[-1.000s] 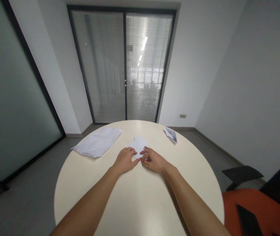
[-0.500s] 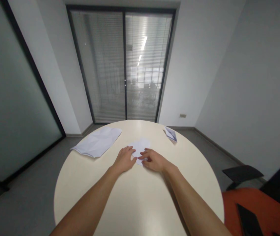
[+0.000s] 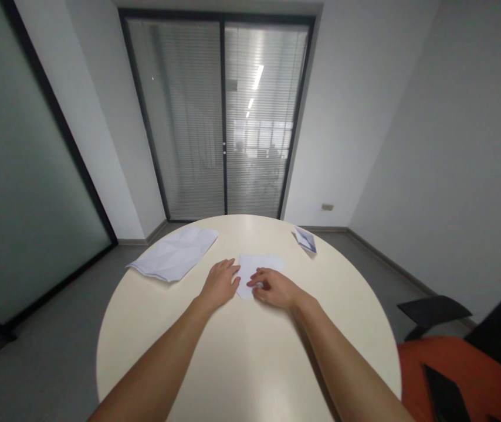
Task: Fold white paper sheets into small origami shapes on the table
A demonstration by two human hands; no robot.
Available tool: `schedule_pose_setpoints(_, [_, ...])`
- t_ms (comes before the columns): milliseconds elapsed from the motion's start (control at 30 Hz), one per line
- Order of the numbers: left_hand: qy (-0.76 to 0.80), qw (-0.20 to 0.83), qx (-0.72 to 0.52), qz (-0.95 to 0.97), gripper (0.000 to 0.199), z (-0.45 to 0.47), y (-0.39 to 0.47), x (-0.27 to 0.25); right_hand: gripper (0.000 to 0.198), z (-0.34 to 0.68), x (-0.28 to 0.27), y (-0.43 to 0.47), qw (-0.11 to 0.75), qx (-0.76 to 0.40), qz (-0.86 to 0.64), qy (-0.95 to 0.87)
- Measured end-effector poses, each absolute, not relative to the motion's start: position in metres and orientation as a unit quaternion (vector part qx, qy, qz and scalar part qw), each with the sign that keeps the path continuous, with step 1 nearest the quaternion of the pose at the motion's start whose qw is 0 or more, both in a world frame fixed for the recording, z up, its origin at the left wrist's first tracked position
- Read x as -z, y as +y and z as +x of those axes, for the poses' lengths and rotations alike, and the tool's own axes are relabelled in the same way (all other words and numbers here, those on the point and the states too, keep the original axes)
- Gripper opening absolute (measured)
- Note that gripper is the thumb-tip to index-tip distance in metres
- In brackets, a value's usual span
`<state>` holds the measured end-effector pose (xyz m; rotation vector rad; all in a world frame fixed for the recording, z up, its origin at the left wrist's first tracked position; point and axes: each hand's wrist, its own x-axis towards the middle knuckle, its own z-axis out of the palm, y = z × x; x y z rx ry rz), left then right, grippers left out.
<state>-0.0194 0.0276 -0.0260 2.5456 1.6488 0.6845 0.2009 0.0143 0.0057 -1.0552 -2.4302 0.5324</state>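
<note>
A small white sheet of paper [image 3: 250, 262] lies flat near the middle of the round table, between my hands. At its left edge is my left hand [image 3: 219, 283], palm down, with the thumb and fingers spread. My right hand [image 3: 277, 288] rests over the paper's right side, its fingers loosely bent and apart, fingertips on the sheet. Part of the paper is hidden under the right hand. I cannot make out any folds or marks on it.
Large creased white sheets [image 3: 178, 253] lie at the table's back left. A small folded paper piece [image 3: 305, 240] sits near the back right edge. The cream round table [image 3: 237, 357] fills the front. An orange chair [image 3: 479, 381] stands at the right.
The small paper has turned, so its far edge now reaches further right and a corner points towards me. My left hand has shifted slightly left; the right has barely moved.
</note>
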Motion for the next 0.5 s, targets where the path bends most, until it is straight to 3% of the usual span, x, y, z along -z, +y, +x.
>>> schedule_pose_setpoints(500, [0.472, 0.061, -0.198, 0.857, 0.04, -0.0228, 0.0266, 0.0286, 0.03, 0.2081, 0.0004, 0.0235, 0.241, -0.192, -0.449, -0.839])
